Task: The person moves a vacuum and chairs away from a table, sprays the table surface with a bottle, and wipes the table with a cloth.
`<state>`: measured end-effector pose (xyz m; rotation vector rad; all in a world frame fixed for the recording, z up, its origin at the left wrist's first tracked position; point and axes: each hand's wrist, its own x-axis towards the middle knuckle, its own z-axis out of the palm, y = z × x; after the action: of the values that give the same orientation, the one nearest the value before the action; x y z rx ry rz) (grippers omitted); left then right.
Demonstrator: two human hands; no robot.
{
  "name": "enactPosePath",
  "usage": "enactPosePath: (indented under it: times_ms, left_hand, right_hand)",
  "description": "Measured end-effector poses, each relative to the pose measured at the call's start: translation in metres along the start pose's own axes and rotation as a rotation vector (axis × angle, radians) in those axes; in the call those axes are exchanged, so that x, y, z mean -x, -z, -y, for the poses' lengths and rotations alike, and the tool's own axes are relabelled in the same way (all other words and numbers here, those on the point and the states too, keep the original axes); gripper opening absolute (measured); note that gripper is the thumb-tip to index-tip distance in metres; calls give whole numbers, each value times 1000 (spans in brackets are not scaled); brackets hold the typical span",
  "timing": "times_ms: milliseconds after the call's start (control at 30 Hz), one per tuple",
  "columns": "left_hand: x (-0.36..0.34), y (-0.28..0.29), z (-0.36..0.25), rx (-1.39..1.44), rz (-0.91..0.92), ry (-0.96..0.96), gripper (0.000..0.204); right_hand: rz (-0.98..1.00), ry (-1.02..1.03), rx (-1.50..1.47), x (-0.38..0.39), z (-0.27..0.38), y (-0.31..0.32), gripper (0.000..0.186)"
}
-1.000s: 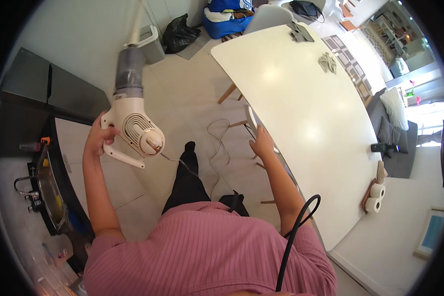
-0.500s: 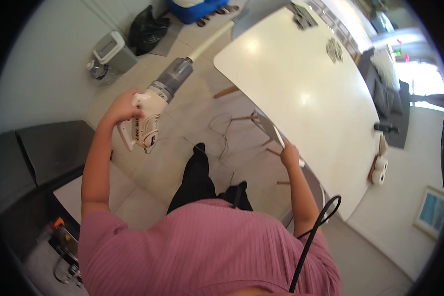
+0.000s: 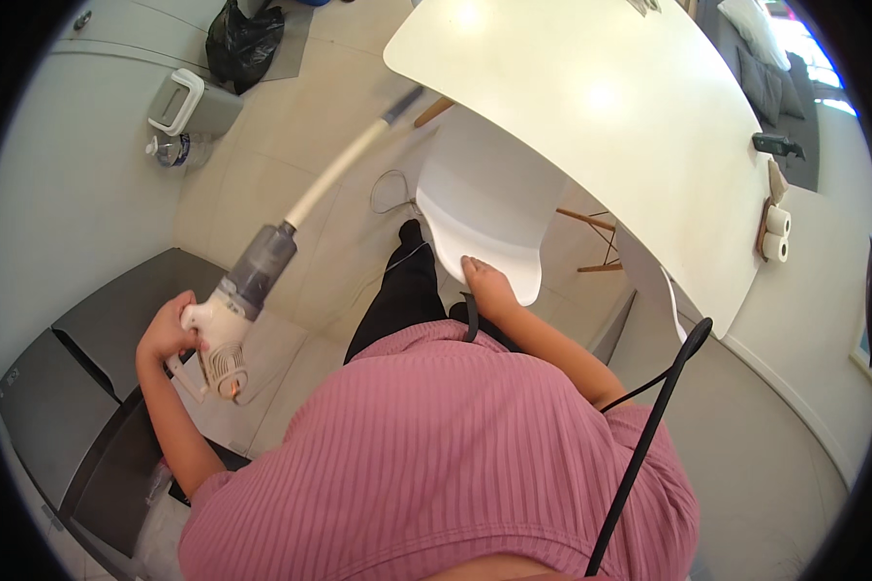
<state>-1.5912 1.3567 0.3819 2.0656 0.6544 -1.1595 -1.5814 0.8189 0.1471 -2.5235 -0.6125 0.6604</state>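
My left hand [image 3: 169, 329] is closed round the handle of a white stick vacuum cleaner [image 3: 225, 334] with a grey see-through dust cup [image 3: 262, 263]. Its pale tube [image 3: 337, 176] slants up and away to a dark nozzle [image 3: 403, 105], close to a wooden table leg [image 3: 433, 111]. With my right hand [image 3: 491, 288] I grip the upper edge of a white moulded chair [image 3: 489, 208], which stands close in front of me, partly under the white table [image 3: 601, 97]. The fingers on the chair's far side are partly hidden.
A thin cord [image 3: 389, 194] lies on the tiled floor near my foot. By the left wall are a grey bin [image 3: 203, 107], a clear plastic bottle [image 3: 182, 150] and a black bag [image 3: 242, 44]. Dark padded seating [image 3: 63, 387] is at lower left; another white chair [image 3: 654, 271] stands right.
The white chair has come out from the table toward me, with my right hand moving left along with it. My left hand and the vacuum cleaner have moved lower and nearer.
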Motion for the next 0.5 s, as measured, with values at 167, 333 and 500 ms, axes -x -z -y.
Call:
enactPosePath:
  times_ms: [167,333,500]
  left_hand:
    - [7,-2,-20,-221,142,-197,51]
    - [-81,-29,-103,-578,212,-461,62]
    - [-190,-73,-200,-590,341,-356,66]
  right_hand:
    - [22,54,-17,9,11,-8,40]
    - [37,70,-10,31,16,-34,43]
    - [34,89,68,35,18,-44,46]
